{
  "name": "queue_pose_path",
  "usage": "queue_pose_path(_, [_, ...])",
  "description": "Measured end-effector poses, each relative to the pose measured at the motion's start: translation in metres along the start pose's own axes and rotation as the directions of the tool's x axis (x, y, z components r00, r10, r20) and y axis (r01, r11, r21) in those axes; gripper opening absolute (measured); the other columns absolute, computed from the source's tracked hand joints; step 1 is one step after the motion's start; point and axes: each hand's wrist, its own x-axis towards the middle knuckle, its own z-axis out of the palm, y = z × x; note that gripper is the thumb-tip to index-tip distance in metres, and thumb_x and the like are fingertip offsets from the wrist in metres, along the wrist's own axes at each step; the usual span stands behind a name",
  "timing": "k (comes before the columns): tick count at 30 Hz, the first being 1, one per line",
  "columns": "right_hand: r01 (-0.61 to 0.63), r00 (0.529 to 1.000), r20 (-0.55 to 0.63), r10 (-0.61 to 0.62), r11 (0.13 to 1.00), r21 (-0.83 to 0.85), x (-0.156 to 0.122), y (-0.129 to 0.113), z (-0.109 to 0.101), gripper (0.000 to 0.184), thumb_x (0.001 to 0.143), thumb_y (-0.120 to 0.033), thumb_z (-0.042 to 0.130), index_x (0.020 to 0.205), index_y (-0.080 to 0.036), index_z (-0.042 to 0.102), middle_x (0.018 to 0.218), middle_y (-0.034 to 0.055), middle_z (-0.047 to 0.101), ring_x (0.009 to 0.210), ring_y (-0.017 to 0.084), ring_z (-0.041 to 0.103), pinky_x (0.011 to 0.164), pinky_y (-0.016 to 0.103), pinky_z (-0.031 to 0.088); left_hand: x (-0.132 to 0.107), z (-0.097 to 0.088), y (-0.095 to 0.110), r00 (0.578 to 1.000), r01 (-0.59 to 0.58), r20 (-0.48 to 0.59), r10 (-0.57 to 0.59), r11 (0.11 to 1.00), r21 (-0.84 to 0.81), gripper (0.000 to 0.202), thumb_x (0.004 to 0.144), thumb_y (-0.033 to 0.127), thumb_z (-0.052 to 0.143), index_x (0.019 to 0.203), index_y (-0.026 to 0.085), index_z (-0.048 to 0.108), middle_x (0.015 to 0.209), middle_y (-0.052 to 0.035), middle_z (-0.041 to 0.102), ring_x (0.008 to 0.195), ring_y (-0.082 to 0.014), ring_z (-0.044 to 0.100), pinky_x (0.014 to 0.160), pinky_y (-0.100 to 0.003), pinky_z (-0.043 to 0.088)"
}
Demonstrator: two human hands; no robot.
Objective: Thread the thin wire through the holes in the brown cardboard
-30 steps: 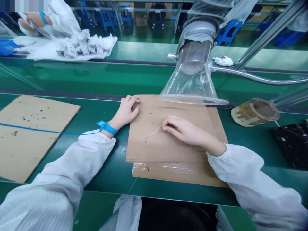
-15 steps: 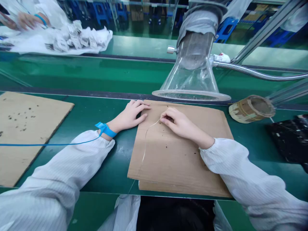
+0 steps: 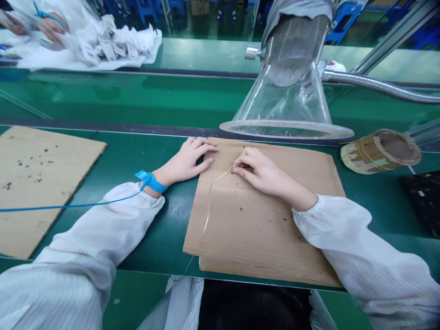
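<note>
- Fingers of the left hand [image 3: 184, 162] are released: they lie slightly curved on the near-left part of the large cardboard sheet [image 3: 264, 233] and grasp nothing.
- At the far top left, a co-worker's hands [image 3: 51, 30] are beside a heap of white bags with paper labels [image 3: 110, 41], on the next bench.
- Lower on the left, a second cardboard sheet [image 3: 44, 192] with dark specks lies flat on the green conveyor belt [image 3: 165, 229], well apart from the left hand.
- A blue wrist strap [image 3: 151, 182] goes around the left wrist, and its blue cord [image 3: 68, 207] runs left over the belt and this second sheet. White striped sleeves [image 3: 99, 224] cover the arms.
- In the middle, a thin wire [image 3: 209, 201] lies on the large cardboard sheet, curving down toward the near edge and past it. Its upper end is between the thumb and first finger of the right hand [image 3: 256, 172], which are pinched on it, while the other fingers curl in.
- Above the hands, a clear funnel-shaped hood [image 3: 285, 105] hangs just over the far edge of the large sheet, with a metal flexible hose [image 3: 378, 83] to its right.
- On the right stand a worn roll of brown tape [image 3: 380, 151] on its side and, nearer the edge of the view, a black speckled object [image 3: 421, 201], too dark to tell what it is.
</note>
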Motion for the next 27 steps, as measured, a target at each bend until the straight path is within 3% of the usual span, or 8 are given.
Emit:
queue_pose_path(7, [0.035,0.999,0.042,-0.034,0.999,-0.024,0.0009,-0.0013,-0.0006,0.017,0.108,-0.029,0.054,0.099,-0.021,0.067,0.101,0.0071,0.060,0.103,0.025,0.054,0.094,0.042,0.045,0.0006,-0.0002,0.0012,1.000,0.000,-0.005,0.000,1.000,-0.004,0.037,0.108,0.040,0.050,0.137,0.022,0.062,0.143,-0.0106,0.062,0.133,-0.0298,0.052,0.116,-0.051,0.041])
queue_pose_path(13, [0.001,1.000,-0.024,-0.001,1.000,-0.010,0.0018,-0.0019,0.0030,0.017,0.108,-0.029,0.052,0.097,-0.021,0.063,0.102,0.0070,0.058,0.100,0.024,0.056,0.092,0.042,0.047,0.0022,-0.0008,0.0018,1.000,-0.012,-0.010,0.012,1.000,-0.006,0.035,0.108,0.038,0.051,0.137,0.022,0.062,0.142,-0.0114,0.063,0.134,-0.0297,0.053,0.115,-0.052,0.041])
queue_pose_path(19, [0.013,0.999,0.037,-0.012,0.999,-0.030,0.0010,0.0030,0.0017,0.023,0.110,-0.033,0.048,0.098,-0.022,0.063,0.101,0.0078,0.058,0.100,0.026,0.054,0.092,0.045,0.047,0.0038,0.0007,0.0010,1.000,-0.001,0.001,0.001,1.000,0.006,0.035,0.108,0.036,0.051,0.139,0.026,0.060,0.145,-0.0100,0.062,0.133,-0.0285,0.054,0.114,-0.052,0.044])
queue_pose_path(27, [0.003,1.000,0.004,-0.003,1.000,-0.030,0.0011,0.0032,0.0026,0.023,0.110,-0.032,0.048,0.098,-0.022,0.064,0.102,0.0078,0.058,0.101,0.025,0.056,0.093,0.042,0.047,0.0030,0.0016,0.0003,1.000,0.002,0.004,-0.002,1.000,-0.007,0.034,0.108,0.037,0.051,0.139,0.027,0.060,0.146,-0.0092,0.061,0.134,-0.0289,0.053,0.115,-0.052,0.043])
